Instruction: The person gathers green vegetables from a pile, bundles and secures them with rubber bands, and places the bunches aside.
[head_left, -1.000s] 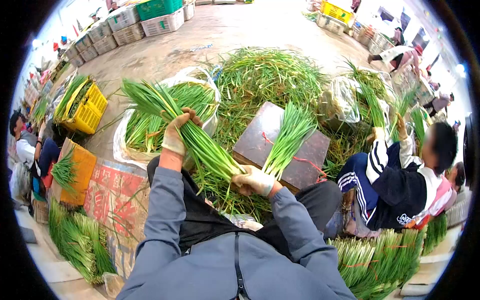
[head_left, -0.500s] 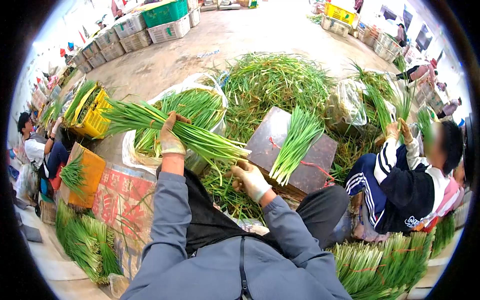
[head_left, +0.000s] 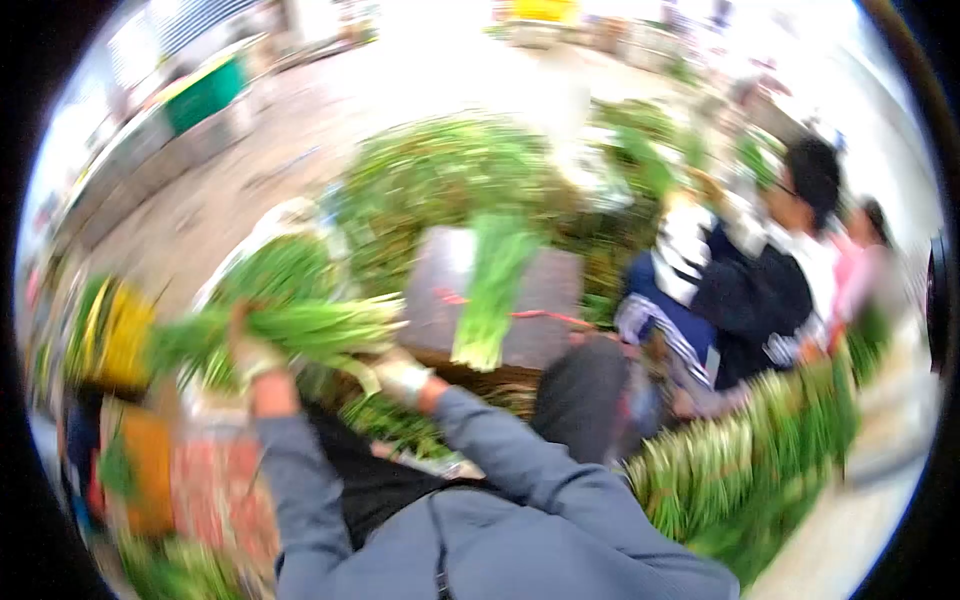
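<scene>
Block (head_left: pixel 556 282) bearing greens (head_left: pixel 488 290) stands beside right hand (head_left: pixel 402 376), grasp unclear; left hand (head_left: pixel 252 350) clutches stalks (head_left: pixel 325 326).

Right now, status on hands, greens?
Left hand gripping green leafy bundle. Right hand by its pale stem ends, grip blurred. Red string, second green bundle on flat dark board.

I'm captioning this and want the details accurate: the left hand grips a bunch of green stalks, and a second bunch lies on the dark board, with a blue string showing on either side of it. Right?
Not quite: the string is red, not blue, as the head view shows. The left hand does grip a bunch of green stalks, and the second bunch lies on the dark board.
</scene>
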